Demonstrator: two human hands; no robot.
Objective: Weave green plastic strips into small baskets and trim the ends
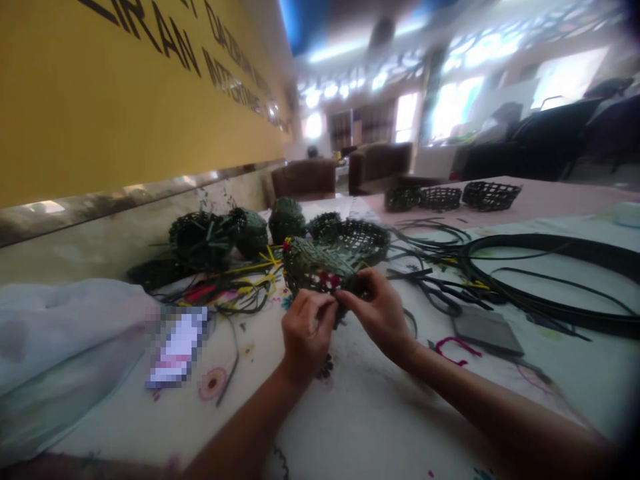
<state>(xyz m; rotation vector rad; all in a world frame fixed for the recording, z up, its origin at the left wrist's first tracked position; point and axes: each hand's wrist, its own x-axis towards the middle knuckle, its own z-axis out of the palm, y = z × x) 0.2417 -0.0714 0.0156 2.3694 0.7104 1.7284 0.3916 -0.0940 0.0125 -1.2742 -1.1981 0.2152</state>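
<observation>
A dark green woven basket [315,263] with red and white bits in its weave lies on the table in front of me, its near edge between my hands. My left hand [307,330] is closed, thumb and fingers pinched together at that near edge; whatever they pinch is too small to make out. From the right, my right hand [383,313] grips the basket's side, thumb toward me and fingers behind the weave. Just behind it rests a wider open-weave basket [363,240].
More woven baskets [287,220] stand along the wall side, and several at the far right [493,196]. A large coil of dark strip [540,240] and a grey block [487,330] lie to the right. Yellow strips [255,287] and a white plastic bag [75,333] are left.
</observation>
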